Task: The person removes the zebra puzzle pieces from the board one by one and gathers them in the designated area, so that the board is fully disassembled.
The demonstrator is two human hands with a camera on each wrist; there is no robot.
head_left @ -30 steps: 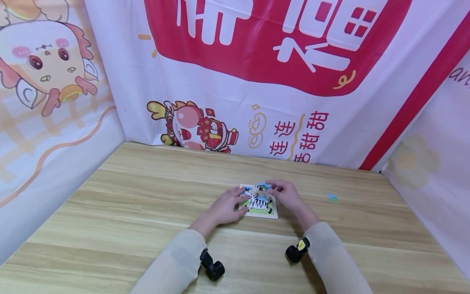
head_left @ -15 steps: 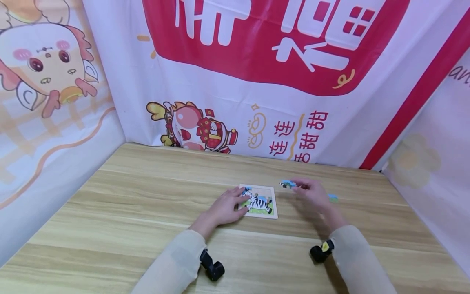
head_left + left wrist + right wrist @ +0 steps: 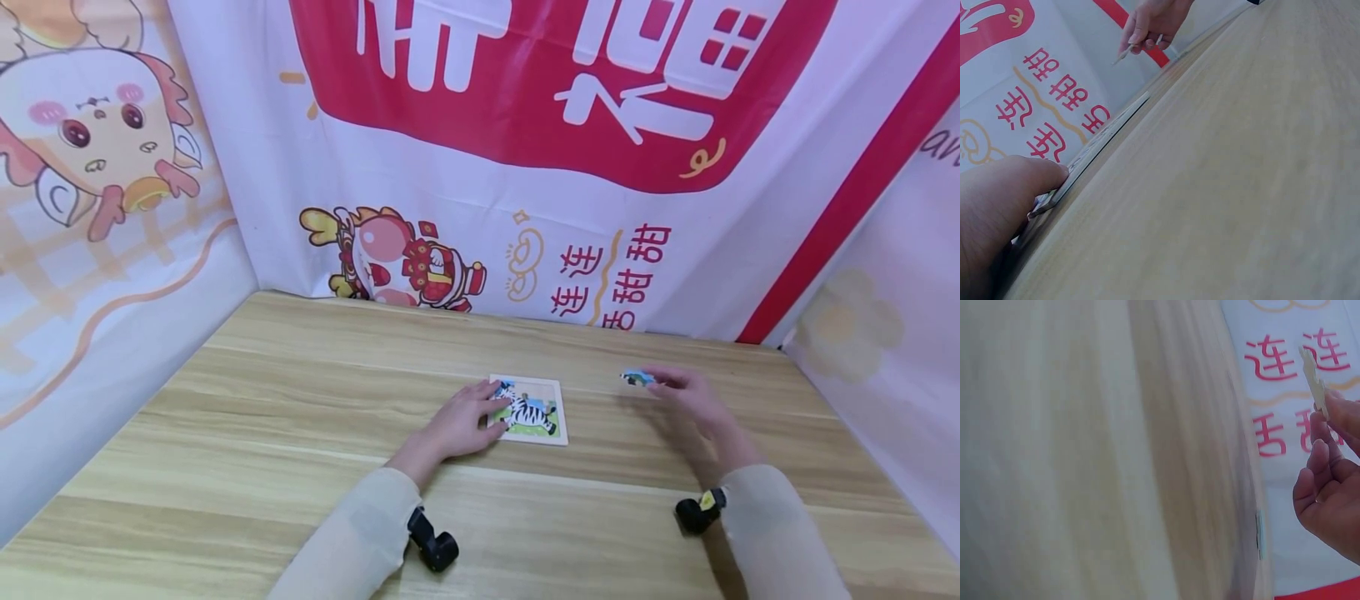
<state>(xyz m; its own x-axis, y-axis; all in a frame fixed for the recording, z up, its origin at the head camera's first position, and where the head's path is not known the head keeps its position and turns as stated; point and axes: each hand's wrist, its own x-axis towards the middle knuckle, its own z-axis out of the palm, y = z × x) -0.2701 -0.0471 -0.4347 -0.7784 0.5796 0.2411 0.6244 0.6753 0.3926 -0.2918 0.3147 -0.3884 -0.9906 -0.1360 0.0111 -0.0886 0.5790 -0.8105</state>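
Observation:
A square zebra puzzle board [image 3: 557,429] lies on the table, with bare wood showing in its upper part. My left hand [image 3: 467,419] rests on its left side, fingertips spread over the picture. In the left wrist view the thumb [image 3: 1047,177] lies along the board's edge. To the right of the board and raised above the table, my right hand [image 3: 697,404] pinches a blue-and-green puzzle piece [image 3: 637,378] between thumb and fingers. The right wrist view shows this puzzle piece [image 3: 1314,381] edge-on.
Another thin puzzle piece [image 3: 1260,534] lies flat on the wooden table [image 3: 300,467], near the right hand; in the head view that hand covers it. Printed cloth [image 3: 465,192] hangs behind the table and along both sides.
My right hand has lifted the puzzle piece from the board's upper part and carried it to the right, uncovering bare wood. The left hand has stayed on the board.

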